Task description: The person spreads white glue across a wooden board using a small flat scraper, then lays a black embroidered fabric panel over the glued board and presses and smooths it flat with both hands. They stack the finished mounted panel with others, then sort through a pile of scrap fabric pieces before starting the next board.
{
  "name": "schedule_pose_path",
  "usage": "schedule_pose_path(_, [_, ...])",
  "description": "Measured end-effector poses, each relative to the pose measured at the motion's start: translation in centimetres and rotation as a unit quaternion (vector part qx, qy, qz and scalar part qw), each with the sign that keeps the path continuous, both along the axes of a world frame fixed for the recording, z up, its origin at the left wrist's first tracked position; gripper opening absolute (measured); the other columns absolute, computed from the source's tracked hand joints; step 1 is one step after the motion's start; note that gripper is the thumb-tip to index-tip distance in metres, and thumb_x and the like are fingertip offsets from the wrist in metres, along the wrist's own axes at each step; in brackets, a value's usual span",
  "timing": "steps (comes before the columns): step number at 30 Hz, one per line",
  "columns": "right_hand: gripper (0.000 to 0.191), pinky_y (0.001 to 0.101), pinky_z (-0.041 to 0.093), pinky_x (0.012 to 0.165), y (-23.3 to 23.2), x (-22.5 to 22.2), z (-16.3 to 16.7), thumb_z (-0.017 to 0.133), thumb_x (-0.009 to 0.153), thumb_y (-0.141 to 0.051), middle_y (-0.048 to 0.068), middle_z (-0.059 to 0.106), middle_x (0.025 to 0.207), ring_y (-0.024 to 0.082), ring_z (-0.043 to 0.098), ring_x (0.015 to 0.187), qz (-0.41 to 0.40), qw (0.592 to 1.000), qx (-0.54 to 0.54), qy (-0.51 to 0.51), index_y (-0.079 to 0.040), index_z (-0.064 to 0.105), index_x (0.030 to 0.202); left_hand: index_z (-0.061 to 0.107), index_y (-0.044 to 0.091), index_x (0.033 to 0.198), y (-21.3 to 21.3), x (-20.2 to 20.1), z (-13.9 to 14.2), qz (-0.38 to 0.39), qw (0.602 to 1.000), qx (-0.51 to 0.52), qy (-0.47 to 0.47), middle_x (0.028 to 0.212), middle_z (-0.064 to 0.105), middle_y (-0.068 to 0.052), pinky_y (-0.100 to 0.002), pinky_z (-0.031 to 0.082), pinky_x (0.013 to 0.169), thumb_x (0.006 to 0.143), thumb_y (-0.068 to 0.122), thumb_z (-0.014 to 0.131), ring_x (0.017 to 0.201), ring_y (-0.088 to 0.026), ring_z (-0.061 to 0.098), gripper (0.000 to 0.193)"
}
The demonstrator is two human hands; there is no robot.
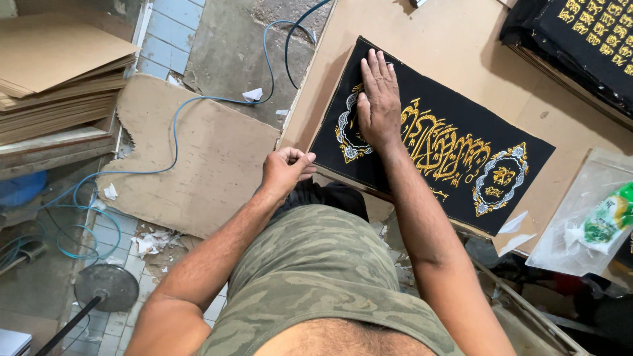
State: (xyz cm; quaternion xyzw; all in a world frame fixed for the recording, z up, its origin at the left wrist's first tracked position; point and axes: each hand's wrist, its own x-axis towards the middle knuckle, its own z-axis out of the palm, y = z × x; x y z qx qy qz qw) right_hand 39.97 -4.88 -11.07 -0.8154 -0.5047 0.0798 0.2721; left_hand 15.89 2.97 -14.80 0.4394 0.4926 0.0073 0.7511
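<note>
While the right hand (378, 99) lies flat, palm down, fingers straight and close together with the thumb spread aside, it presses on the one black embroidered cloth panel (435, 142) spread over a brown board worktable (455, 39). That panel sits at about one o'clock from the person's body; it carries gold script across its middle and two silver-and-gold medallions, one at each end, the nearer-left one half under the palm. At the panel's near-left corner, around eleven o'clock from the waist, the left hand (285, 170) is curled, its fingertips pinched together on the cloth's edge. At two o'clock, in the upper right corner, a stack of similar black embroidered pieces (587, 39) rests on the same table. One clear plastic bag (587, 214) with green contents lies at three o'clock. One blue cable (198, 99) loops over the floor at ten o'clock, beside a pile of cardboard sheets (59, 66) and a loose cardboard piece (198, 158).
</note>
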Motion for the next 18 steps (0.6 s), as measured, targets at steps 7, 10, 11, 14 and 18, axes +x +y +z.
schedule_pose_path(7, [0.062, 0.0473, 0.010, 0.132, 1.0, -0.2, 0.3, 0.047, 0.110, -0.029, 0.019, 0.025, 0.172, 0.031, 0.017, 0.161, 0.011, 0.989, -0.117, -0.087, 0.000, 0.034, 0.163, 0.062, 0.001, 0.095, 0.1, -0.4, -0.3, 0.014, 0.999, -0.036, -0.010, 0.088, 0.073, -0.009, -0.031, 0.066, 0.072, 0.091, 0.017, 0.077, 0.082, -0.018, 0.078, 0.022])
schedule_pose_path(10, [0.080, 0.0489, 0.006, 0.131, 1.1, -0.8, 0.5, 0.041, 0.111, -0.054, 0.024, 0.018, 0.171, 0.033, 0.011, 0.160, 0.031, 0.980, -0.162, -0.110, 0.006, 0.028, 0.163, 0.062, 0.002, 0.099, -0.2, -0.5, -0.5, 0.028, 0.999, -0.039, -0.019, 0.089, 0.072, -0.009, -0.032, 0.066, 0.072, 0.091, 0.016, 0.076, 0.082, -0.019, 0.077, 0.022])
schedule_pose_path(11, [0.091, 0.0502, 0.004, 0.129, 0.8, -1.3, 0.7, 0.039, 0.108, -0.063, 0.026, 0.017, 0.170, 0.035, 0.008, 0.159, 0.041, 0.975, -0.178, -0.123, 0.009, 0.026, 0.162, 0.062, 0.003, 0.101, -0.3, -0.4, -0.6, 0.031, 0.998, -0.039, -0.023, 0.089, 0.072, -0.009, -0.032, 0.066, 0.072, 0.090, 0.016, 0.076, 0.081, -0.019, 0.077, 0.022])
schedule_pose_path(14, [0.119, 0.0524, 0.000, 0.128, -0.8, -4.6, 1.5, 0.023, 0.094, -0.085, 0.031, 0.011, 0.169, 0.038, 0.001, 0.159, 0.116, 0.972, -0.147, -0.141, 0.015, 0.021, 0.160, 0.064, 0.001, 0.103, -0.5, -0.4, -0.9, 0.029, 0.999, -0.026, -0.024, 0.089, 0.073, -0.009, -0.032, 0.065, 0.071, 0.092, 0.015, 0.075, 0.081, -0.019, 0.077, 0.021])
schedule_pose_path(18, [0.119, 0.0496, 0.002, 0.129, -4.3, -9.4, 2.8, 0.018, 0.091, -0.088, 0.026, 0.013, 0.170, 0.036, 0.006, 0.160, 0.249, 0.948, -0.183, -0.082, 0.009, 0.022, 0.159, 0.064, 0.000, 0.104, -0.3, -0.5, -1.1, 0.039, 0.997, -0.037, -0.060, 0.090, 0.074, -0.009, -0.031, 0.065, 0.073, 0.093, 0.014, 0.074, 0.082, -0.019, 0.078, 0.020])
